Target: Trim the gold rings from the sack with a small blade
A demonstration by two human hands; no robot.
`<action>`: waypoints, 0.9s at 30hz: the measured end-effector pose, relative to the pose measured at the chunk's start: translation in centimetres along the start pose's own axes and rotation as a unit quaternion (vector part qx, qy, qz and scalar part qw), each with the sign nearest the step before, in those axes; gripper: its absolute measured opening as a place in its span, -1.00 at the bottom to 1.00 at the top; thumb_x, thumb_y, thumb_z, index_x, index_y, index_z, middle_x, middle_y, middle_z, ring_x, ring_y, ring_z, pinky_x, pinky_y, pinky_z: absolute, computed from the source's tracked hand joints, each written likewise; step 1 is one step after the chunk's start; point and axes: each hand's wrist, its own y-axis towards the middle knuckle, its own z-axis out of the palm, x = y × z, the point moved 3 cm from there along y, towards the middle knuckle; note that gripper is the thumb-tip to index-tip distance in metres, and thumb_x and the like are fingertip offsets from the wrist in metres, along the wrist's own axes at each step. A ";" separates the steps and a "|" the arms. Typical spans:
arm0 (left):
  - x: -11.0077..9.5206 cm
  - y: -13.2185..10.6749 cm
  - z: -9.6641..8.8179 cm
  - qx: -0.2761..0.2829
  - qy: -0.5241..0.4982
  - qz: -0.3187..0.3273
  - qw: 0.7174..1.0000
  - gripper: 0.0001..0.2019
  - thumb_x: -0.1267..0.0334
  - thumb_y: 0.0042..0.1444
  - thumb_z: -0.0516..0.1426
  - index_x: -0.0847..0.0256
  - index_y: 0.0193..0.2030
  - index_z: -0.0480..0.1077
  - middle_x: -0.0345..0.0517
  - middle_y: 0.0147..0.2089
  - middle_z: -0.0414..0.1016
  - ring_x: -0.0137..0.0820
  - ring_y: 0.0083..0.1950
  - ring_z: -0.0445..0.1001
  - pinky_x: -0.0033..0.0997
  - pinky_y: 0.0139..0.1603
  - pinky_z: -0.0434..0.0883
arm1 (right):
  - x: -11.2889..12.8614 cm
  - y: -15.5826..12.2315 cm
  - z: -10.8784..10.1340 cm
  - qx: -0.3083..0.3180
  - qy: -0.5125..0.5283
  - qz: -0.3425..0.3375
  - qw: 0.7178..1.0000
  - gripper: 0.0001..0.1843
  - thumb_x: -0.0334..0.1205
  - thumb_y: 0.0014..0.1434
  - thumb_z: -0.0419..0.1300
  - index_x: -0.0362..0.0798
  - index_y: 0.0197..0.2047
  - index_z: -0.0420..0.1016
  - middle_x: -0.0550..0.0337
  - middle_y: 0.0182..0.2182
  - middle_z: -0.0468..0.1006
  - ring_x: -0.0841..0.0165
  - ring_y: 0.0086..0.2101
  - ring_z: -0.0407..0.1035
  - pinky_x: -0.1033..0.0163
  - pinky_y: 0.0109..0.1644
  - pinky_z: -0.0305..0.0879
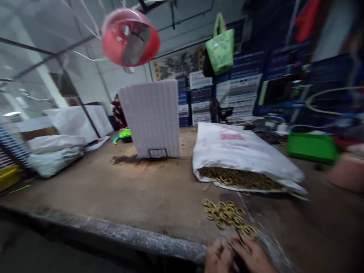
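Both hands are close together at the table's front edge, at the bottom right, smeared by motion. My left hand (217, 258) has its fingers curled closed; whatever they hold is hidden. My right hand (254, 258) is closed around a thin, dark metal tool (241, 239), whose tip points up towards the rings; its kind is too blurred to tell. Just beyond the hands lies a loose pile of brass-coloured rings (224, 213). Behind it, a white woven sack (218, 146) lies on its side, its mouth towards me, with many more rings (241, 179) inside.
A stack of white sheets (152, 117) stands upright on the wooden table (93, 189), held by a small wire stand (157, 152). A red lamp (127, 38) hangs above. To the right is a green tray (312, 147). A person (118, 112) is in the background.
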 end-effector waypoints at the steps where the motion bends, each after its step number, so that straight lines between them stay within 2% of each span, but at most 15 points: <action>1: -0.7 -0.6 0.0 -0.002 -0.006 0.007 1.000 -0.51 -0.27 -0.23 0.04 0.18 -0.58 0.18 -0.36 -0.73 0.13 -0.60 -0.74 0.00 -0.54 -0.71 -0.04 | 0.7 -0.4 -0.1 -0.005 -0.012 -0.018 1.000 -0.67 0.05 -0.06 0.03 -0.06 -0.54 0.34 0.21 -0.61 0.44 0.36 -0.50 0.35 0.37 -0.41 0.26; 3: -1.9 -1.6 0.1 0.009 -0.014 0.002 1.000 -0.52 -0.26 -0.24 0.06 0.20 -0.56 0.18 -0.39 -0.70 0.14 -0.64 -0.74 -0.01 -0.59 -0.73 -0.06 | 1.9 -1.0 -0.4 -0.019 -0.049 -0.048 0.997 -0.67 -0.01 0.03 -0.04 -0.06 -0.56 0.28 0.24 -0.64 0.37 0.41 -0.54 0.28 0.37 -0.44 0.21; 6: -2.5 -2.3 -0.1 0.008 -0.020 -0.031 0.999 -0.58 -0.16 -0.19 0.11 0.20 -0.51 0.20 -0.41 -0.70 0.14 -0.65 -0.73 0.01 -0.64 -0.73 -0.07 | 2.8 -1.7 -1.2 -0.038 -0.107 -0.075 0.991 -0.76 -0.19 0.09 -0.10 -0.07 -0.46 0.31 0.25 -0.57 0.39 0.44 -0.52 0.26 0.38 -0.41 0.16; 9: -2.3 -2.5 -0.2 0.021 -0.024 -0.034 0.999 -0.61 -0.12 -0.14 0.12 0.20 -0.50 0.20 -0.42 -0.70 0.14 -0.66 -0.74 0.01 -0.66 -0.73 -0.06 | 2.8 -2.8 -1.5 -0.014 -0.161 -0.101 0.982 -0.84 -0.33 0.04 -0.05 -0.06 -0.40 0.34 0.26 -0.54 0.42 0.44 -0.48 0.28 0.39 -0.39 0.13; 13: -1.9 -2.5 0.1 0.019 -0.038 -0.034 0.999 -0.63 -0.08 -0.15 0.15 0.20 -0.47 0.21 -0.40 -0.65 0.21 -0.68 -0.72 0.05 -0.68 -0.72 -0.03 | 2.3 -3.9 -1.3 0.011 -0.228 -0.122 0.966 -0.71 -0.47 -0.12 -0.05 -0.04 -0.32 0.35 0.23 -0.47 0.46 0.40 -0.41 0.32 0.38 -0.32 0.13; 17: -1.7 -2.3 0.3 0.007 -0.057 -0.048 0.997 -0.60 -0.07 -0.21 0.19 0.19 -0.41 0.21 -0.38 -0.62 0.26 -0.66 -0.70 0.11 -0.68 -0.70 0.01 | 2.0 -4.0 -1.3 0.024 -0.265 -0.134 0.955 -0.57 -0.50 -0.22 -0.07 -0.03 -0.24 0.33 0.21 -0.41 0.46 0.37 -0.35 0.33 0.36 -0.26 0.13; 27: -1.5 -2.4 0.2 0.008 -0.061 -0.037 0.997 -0.62 -0.07 -0.21 0.19 0.19 -0.44 0.22 -0.39 -0.65 0.23 -0.65 -0.70 0.10 -0.66 -0.70 0.01 | 1.6 -3.8 -0.9 0.031 -0.288 -0.132 0.948 -0.61 -0.53 -0.17 -0.08 -0.05 -0.25 0.31 0.19 -0.38 0.45 0.38 -0.33 0.32 0.36 -0.27 0.09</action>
